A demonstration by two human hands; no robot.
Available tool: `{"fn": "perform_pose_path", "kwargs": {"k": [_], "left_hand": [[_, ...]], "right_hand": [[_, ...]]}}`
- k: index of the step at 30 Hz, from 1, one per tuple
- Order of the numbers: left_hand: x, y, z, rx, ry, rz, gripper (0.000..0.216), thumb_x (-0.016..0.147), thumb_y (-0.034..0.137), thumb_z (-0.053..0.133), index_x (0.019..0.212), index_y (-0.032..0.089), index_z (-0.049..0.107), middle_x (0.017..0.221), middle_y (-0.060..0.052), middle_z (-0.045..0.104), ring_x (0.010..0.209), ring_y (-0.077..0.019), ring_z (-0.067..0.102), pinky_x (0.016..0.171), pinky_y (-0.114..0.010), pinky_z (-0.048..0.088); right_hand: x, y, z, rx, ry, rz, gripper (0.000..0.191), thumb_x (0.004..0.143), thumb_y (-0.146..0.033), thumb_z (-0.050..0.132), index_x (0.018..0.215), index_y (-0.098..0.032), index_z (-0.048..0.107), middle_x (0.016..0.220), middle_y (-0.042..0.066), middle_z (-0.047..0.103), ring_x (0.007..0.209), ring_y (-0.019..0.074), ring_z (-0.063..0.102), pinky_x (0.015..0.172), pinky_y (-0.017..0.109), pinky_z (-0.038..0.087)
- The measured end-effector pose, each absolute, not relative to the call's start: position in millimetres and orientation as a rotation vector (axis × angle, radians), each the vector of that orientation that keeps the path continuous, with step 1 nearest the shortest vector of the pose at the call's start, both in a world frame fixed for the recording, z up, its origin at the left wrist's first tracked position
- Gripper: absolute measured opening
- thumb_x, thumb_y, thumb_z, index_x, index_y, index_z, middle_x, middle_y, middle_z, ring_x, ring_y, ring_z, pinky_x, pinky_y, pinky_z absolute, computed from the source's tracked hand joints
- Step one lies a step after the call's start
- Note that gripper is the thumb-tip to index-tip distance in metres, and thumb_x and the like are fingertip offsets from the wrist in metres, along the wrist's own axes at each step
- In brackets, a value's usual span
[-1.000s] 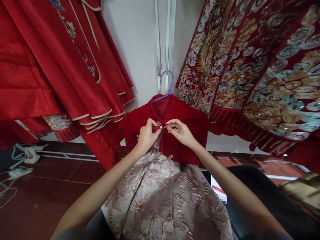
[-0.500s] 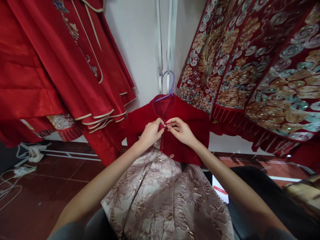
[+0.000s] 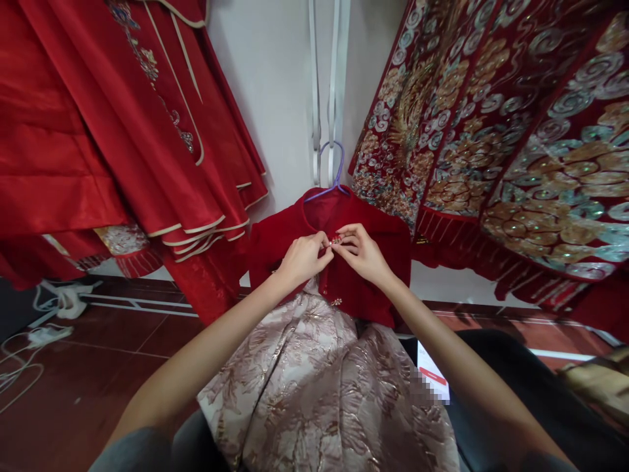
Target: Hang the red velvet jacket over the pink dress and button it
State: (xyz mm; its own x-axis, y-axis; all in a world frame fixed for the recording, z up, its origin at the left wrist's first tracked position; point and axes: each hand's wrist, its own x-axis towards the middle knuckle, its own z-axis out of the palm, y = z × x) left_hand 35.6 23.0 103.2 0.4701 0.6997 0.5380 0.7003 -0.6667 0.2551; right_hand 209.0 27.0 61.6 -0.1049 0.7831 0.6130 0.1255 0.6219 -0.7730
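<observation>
Garments crowd the frame. At the centre a dark red velvet jacket point(image 3: 269, 246) hangs on a purple hanger point(image 3: 330, 172) against the white wall point(image 3: 280, 98). It hangs over a pale brocade skirt point(image 3: 319, 380) that spreads toward the lower edge. Both of the person's hands meet at the jacket's collar opening. The right hand point(image 3: 366, 257) has its grip narrow, thumb and forefinger pinched on the jewelled clasp point(image 3: 337, 240). The left hand point(image 3: 304, 259), touching the right at the fingertips, has its grip closed on the jacket's front edge just beside the clasp. Plain red robes point(image 3: 122, 131) fill the upper left. An embroidered garment point(image 3: 515, 131), red with gold and silver, fills the upper right. White cables point(image 3: 49, 308) lie on the tiled floor point(image 3: 108, 367) at lower left.
</observation>
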Motion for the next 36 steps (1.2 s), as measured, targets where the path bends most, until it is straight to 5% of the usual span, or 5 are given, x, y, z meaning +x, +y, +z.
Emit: {"fn": "perform_pose_path", "kwargs": {"k": [7, 25, 36], "left_hand": [[37, 25, 100, -2.680, -1.309, -0.986, 0.007, 0.083, 0.026, 0.058, 0.084, 0.019, 0.058, 0.078, -0.004, 0.070, 0.068, -0.0182, 0.065, 0.064, -0.028, 0.047], [32, 28, 111, -2.694, -1.069, -0.607, 0.009, 0.084, 0.019, 0.050, 0.082, 0.019, 0.059, 0.077, -0.003, 0.066, 0.067, -0.0169, 0.061, 0.057, -0.026, 0.036], [39, 32, 99, -2.600, -1.194, -0.551, 0.019, 0.094, 0.024, 0.041, 0.099, 0.019, 0.058, 0.096, -0.008, 0.067, 0.084, -0.0214, 0.066, 0.069, -0.029, 0.048]], "right_hand": [[212, 30, 61, -0.793, -1.669, 0.631, 0.021, 0.084, -0.039, 0.063, 0.096, -0.022, 0.059, 0.102, 0.006, 0.065, 0.090, 0.0180, 0.065, 0.079, 0.035, 0.057], [217, 39, 60, -0.742, -1.689, 0.719, 0.038, 0.075, -0.030, 0.071, 0.106, -0.023, 0.051, 0.092, 0.001, 0.056, 0.085, 0.0143, 0.062, 0.075, 0.030, 0.056], [214, 43, 56, -0.797, -1.659, 0.623, 0.036, 0.079, -0.029, 0.066, 0.109, -0.022, 0.048, 0.102, 0.004, 0.055, 0.088, 0.0154, 0.063, 0.076, 0.032, 0.057]]}}
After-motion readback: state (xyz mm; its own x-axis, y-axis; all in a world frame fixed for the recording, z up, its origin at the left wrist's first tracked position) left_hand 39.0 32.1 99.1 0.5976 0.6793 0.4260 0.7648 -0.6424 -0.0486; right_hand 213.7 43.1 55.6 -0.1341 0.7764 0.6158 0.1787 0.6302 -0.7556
